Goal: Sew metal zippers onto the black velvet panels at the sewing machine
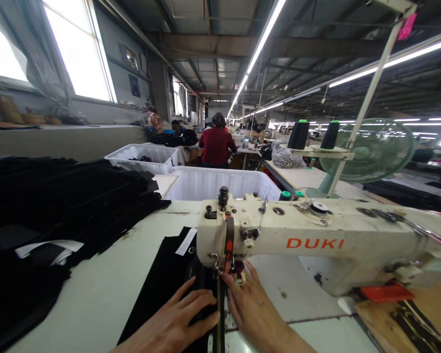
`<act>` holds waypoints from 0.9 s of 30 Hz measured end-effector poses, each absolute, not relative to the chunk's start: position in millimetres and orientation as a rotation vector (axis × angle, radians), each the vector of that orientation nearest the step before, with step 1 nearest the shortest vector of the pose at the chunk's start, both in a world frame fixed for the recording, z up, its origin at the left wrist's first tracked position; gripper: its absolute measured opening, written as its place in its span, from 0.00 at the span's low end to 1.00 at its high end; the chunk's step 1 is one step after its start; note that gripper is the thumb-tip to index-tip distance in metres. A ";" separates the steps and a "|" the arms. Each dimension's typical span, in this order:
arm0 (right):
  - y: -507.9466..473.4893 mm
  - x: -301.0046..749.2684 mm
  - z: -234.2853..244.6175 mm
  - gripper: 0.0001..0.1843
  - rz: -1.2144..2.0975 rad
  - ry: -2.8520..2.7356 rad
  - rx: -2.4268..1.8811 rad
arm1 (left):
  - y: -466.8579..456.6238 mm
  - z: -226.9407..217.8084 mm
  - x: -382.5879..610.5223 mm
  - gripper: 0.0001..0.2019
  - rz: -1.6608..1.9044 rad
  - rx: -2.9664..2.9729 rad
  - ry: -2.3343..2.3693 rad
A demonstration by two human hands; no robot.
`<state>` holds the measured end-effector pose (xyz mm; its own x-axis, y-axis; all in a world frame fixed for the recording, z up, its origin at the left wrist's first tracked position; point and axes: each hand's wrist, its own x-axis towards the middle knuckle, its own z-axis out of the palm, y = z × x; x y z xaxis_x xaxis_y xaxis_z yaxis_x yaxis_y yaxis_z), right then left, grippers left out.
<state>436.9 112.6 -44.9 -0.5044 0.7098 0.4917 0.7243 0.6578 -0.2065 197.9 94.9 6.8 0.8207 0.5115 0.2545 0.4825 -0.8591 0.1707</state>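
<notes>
A black fabric piece [150, 289] lies on the sewing machine's bed, with a white label strip [186, 242] and a small metal ring near its far end. Flat on this fabric rests my left hand [180, 316], fingers spread and pointing toward the needle area. My right hand [255, 304] is on the other side of the needle, fingers stretched out, its thumb tip beside the presser foot at the fabric's edge. Between both hands runs a narrow strip with a brassy line [219, 318], resembling zipper tape. The sewing machine [264, 235] hides the needle tip and some right fingertips.
Stacked black fabric pieces [59, 196] cover the left of the table. White plastic bins [224, 181] stand behind the machine. Thread cones [299, 135] and a green fan [367, 149] are at right. A person in a dark red top [217, 146] sits ahead.
</notes>
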 end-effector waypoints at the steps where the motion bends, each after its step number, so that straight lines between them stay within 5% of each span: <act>1: 112.0 436.9 -43.6 0.26 -0.030 -2.316 -1.106 | 93.3 13.3 199.3 0.29 0.436 2.909 0.831; 8: 105.0 441.1 -30.4 0.22 0.146 -2.289 -0.953 | 107.5 9.8 201.0 0.43 0.299 2.910 0.871; 15: 103.7 442.2 -39.1 0.17 0.277 -2.320 -0.792 | 116.0 -34.4 196.5 0.27 0.548 2.957 0.810; 22: 102.9 436.6 -37.1 0.22 0.272 -2.271 -0.883 | 106.1 13.3 203.3 0.38 0.555 2.944 0.885; 27: 102.5 436.8 -42.4 0.24 0.224 -2.259 -0.965 | 111.4 0.5 199.5 0.41 0.500 2.861 0.922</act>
